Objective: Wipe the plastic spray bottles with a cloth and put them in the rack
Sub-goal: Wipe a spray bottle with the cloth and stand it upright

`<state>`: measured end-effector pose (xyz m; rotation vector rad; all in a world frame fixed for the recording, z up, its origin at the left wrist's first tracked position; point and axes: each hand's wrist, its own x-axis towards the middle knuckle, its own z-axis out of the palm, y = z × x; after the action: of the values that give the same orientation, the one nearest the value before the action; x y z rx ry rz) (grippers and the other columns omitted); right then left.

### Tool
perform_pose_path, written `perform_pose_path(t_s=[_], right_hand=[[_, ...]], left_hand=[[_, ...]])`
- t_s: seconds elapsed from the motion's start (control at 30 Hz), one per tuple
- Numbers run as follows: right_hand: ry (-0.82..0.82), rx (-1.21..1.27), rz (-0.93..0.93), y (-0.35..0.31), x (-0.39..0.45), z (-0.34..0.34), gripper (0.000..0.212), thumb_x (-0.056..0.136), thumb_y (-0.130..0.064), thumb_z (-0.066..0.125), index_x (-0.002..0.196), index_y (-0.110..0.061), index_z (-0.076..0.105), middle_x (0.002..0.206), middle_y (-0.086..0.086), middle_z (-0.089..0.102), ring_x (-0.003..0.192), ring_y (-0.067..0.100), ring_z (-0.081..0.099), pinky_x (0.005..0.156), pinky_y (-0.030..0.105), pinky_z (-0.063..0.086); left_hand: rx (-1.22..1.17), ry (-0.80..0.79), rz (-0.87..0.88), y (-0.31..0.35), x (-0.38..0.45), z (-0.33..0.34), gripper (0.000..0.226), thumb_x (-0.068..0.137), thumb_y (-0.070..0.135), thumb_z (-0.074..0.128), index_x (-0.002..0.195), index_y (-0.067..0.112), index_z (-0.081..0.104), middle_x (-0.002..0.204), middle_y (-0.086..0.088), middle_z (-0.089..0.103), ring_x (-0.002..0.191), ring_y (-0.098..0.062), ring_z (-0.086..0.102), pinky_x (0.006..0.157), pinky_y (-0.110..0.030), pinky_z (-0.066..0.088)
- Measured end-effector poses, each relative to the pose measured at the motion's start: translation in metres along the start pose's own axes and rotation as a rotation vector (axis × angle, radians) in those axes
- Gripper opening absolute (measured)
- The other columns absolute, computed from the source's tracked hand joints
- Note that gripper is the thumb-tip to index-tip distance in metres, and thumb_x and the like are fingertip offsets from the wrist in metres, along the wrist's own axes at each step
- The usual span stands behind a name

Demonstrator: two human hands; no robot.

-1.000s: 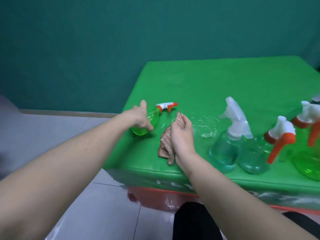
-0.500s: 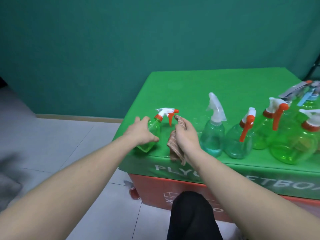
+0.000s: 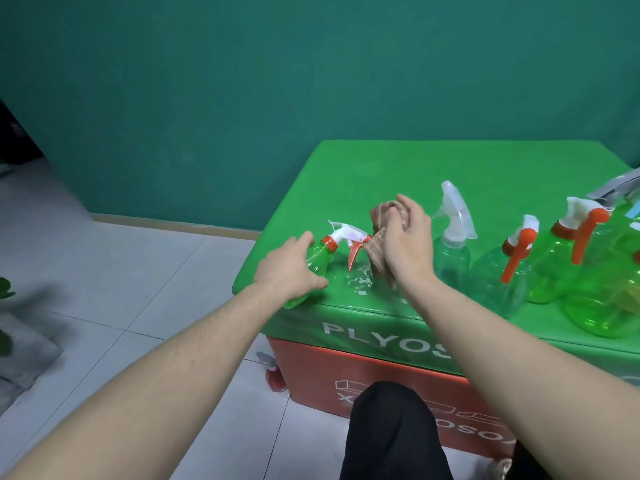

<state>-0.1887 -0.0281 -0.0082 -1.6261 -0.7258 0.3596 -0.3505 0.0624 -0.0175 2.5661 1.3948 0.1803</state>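
Wipe step starting: left hand [image 3: 289, 271] gripping tilted green bottle [image 3: 313, 263], right hand [image 3: 408, 244] bunching cloth [image 3: 379, 237]; next, prob cloth onto bottle body

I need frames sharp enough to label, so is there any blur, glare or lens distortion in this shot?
Head view: wide-angle bending toward the edges; left hand on the green bottle and right hand holding the cloth are slightly soft; pale glints on the table cover nearby; lighting even, no hard shadows.
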Motion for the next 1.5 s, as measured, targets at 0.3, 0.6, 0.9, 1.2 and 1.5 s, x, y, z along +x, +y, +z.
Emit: perform_pose_path(t_s=[0.3,0.6,0.9,1.2,1.5], right_hand=[[-0.287,-0.355,-0.372,0.002,0.018,0.025,0.027,0.102,-0.021,0.057,0.125,-0.010,0.066,0.129,0.005,0.062,0.114,0.013,0.055,0.097,0.010,0.033],[-0.657,-0.998,-0.626,0.025,0.026,0.028,0.053,0.110,-0.041,0.028,0.157,-0.018,0.035,0.166,0.002,0.028,0.154,0.021,0.023,0.126,0.042,0.018],[-0.616,-1.120,-0.594,0.043,0.011,-0.006,0.055,0.110,-0.040,0.024,0.161,-0.020,0.024,0.167,-0.004,0.020,0.156,0.019,0.015,0.126,0.042,0.010],[-0.649,-1.012,-0.524,0.023,0.028,0.040,0.052,0.110,-0.039,0.025,0.159,-0.021,0.030,0.168,-0.005,0.020,0.156,0.021,0.015,0.126,0.048,0.014],[-0.575,-1.123,-0.584,0.033,0.001,0.019,0.055,0.110,-0.039,0.019,0.162,-0.020,0.019,0.169,-0.004,0.013,0.157,0.019,0.002,0.128,0.044,0.002]], left_hand=[[0.064,0.098,0.109,-0.008,-0.002,0.012,0.073,0.081,0.060,0.073,0.140,0.030,0.044,0.127,0.006,0.061,0.106,-0.021,0.064,0.084,-0.035,0.054],[0.062,0.133,0.110,-0.009,0.001,0.018,0.068,0.081,0.060,0.070,0.138,0.034,0.044,0.121,0.007,0.064,0.105,-0.022,0.064,0.078,-0.033,0.049],[0.034,0.120,0.047,-0.006,0.008,0.015,0.066,0.080,0.059,0.072,0.136,0.033,0.048,0.124,0.007,0.067,0.089,-0.018,0.058,0.072,-0.030,0.045],[0.014,0.143,0.079,-0.013,0.005,0.018,0.064,0.081,0.061,0.070,0.135,0.033,0.048,0.129,0.006,0.066,0.108,-0.023,0.065,0.085,-0.034,0.051],[-0.113,0.068,-0.084,-0.016,0.017,0.012,0.064,0.078,0.061,0.074,0.131,0.034,0.051,0.095,0.007,0.069,0.078,-0.016,0.062,0.066,-0.030,0.049]])
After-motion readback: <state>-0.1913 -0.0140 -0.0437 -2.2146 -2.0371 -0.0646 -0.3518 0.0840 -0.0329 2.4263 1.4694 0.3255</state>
